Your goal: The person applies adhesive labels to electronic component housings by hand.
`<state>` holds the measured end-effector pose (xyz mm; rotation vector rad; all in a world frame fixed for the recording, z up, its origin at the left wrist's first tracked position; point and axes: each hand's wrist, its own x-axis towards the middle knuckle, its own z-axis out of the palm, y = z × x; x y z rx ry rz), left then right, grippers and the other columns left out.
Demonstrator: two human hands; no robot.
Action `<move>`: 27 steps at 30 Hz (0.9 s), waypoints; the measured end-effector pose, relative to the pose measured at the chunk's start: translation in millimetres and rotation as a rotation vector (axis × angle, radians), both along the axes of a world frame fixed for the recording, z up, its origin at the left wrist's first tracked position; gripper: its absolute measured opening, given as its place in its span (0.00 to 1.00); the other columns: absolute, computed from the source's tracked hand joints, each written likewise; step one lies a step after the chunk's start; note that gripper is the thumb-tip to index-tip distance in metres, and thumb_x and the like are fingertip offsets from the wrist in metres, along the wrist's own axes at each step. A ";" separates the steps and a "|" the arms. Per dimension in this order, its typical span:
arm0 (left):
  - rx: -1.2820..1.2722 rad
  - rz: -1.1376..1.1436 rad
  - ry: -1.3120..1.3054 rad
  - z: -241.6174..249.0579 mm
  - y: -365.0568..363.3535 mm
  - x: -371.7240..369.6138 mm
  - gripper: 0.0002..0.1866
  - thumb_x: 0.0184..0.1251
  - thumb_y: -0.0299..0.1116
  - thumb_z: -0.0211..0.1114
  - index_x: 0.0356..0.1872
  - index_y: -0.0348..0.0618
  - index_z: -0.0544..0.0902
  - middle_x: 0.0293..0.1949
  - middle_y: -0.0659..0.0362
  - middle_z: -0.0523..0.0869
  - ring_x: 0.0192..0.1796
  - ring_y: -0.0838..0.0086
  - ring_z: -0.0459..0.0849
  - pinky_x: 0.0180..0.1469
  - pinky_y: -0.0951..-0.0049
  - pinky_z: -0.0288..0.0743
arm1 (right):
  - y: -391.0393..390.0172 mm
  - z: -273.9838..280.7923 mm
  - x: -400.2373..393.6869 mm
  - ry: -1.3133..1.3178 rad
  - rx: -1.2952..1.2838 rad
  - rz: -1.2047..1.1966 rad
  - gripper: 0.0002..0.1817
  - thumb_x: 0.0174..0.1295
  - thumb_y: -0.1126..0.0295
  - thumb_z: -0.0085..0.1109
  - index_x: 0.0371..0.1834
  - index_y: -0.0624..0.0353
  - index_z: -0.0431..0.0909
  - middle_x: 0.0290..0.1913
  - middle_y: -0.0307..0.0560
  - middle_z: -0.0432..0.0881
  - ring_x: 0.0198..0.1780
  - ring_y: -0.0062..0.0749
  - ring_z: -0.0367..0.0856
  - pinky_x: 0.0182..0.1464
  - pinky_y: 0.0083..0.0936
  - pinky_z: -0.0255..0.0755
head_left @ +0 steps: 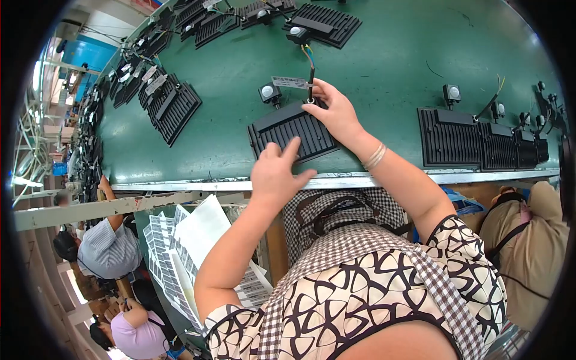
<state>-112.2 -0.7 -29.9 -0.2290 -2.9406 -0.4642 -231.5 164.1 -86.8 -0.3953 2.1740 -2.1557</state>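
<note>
- My right hand (337, 111) has its fingertips pinched round the black cable (311, 75) where it enters the far edge of the black ribbed metal lamp housing (292, 133); thumb and fingers are pressed together on that spot.
- My left hand (277, 174) lies on the near edge of the same housing, fingers loosely spread, the forefinger stretched out across the ribs; it grips nothing.
- A thin bangle (375, 156) sits on my right wrist.
- The housing lies flat on the green worktop (384, 66), close to its pale metal front edge, roughly in the middle of my view.
- A small black sensor head with a white dome (269, 92) stands touching the housing's far left corner.
- A white printed label (290, 82) hangs on the cable just beyond my right fingers; the cable ends in coloured wires (308, 55).
- Farther out, another ribbed housing with its own domed sensor (324, 24) lies at the top of the worktop.
- To one side a row of ribbed housings (480, 141) stands edge to edge along the front edge, well apart from mine.
- On the other side more housings (174, 108) lie scattered at angles.
- Below the worktop, sheets of white label stickers (192, 246) are stacked near my left elbow.
- Other people sit nearby: one in a striped shirt (108, 249), one in a pink top (141, 336).
</note>
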 end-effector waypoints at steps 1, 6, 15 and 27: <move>-0.077 -0.058 0.036 -9.0 -2.9 -1.2 0.30 0.51 0.48 0.76 0.56 0.50 0.82 0.37 0.58 0.76 0.36 0.64 0.78 0.37 0.65 0.76 | 1.9 -5.8 4.4 0.041 0.081 -0.059 0.34 0.59 0.66 0.68 0.68 0.63 0.68 0.57 0.55 0.80 0.59 0.39 0.78 0.64 0.32 0.70; -0.151 -0.012 0.102 -20.9 -35.6 -68.1 0.35 0.50 0.52 0.75 0.61 0.52 0.80 0.40 0.55 0.76 0.43 0.60 0.79 0.41 0.62 0.77 | 14.7 5.7 31.9 0.198 0.305 -0.065 0.27 0.57 0.70 0.66 0.62 0.62 0.75 0.58 0.54 0.79 0.60 0.45 0.77 0.63 0.35 0.70; -0.321 0.541 0.036 -37.8 -222.6 -199.7 0.31 0.59 0.58 0.67 0.64 0.63 0.77 0.48 0.53 0.78 0.49 0.54 0.82 0.48 0.56 0.79 | 12.4 15.4 38.9 0.307 0.517 -0.004 0.17 0.52 0.80 0.64 0.47 0.59 0.83 0.54 0.52 0.81 0.57 0.49 0.78 0.59 0.37 0.72; -0.331 0.831 0.050 -43.8 -321.5 -206.2 0.11 0.68 0.35 0.62 0.49 0.49 0.81 0.46 0.51 0.82 0.46 0.56 0.84 0.48 0.57 0.79 | 12.3 34.4 5.0 0.310 0.528 -0.008 0.19 0.50 0.75 0.69 0.48 0.58 0.82 0.54 0.53 0.81 0.60 0.51 0.77 0.63 0.40 0.70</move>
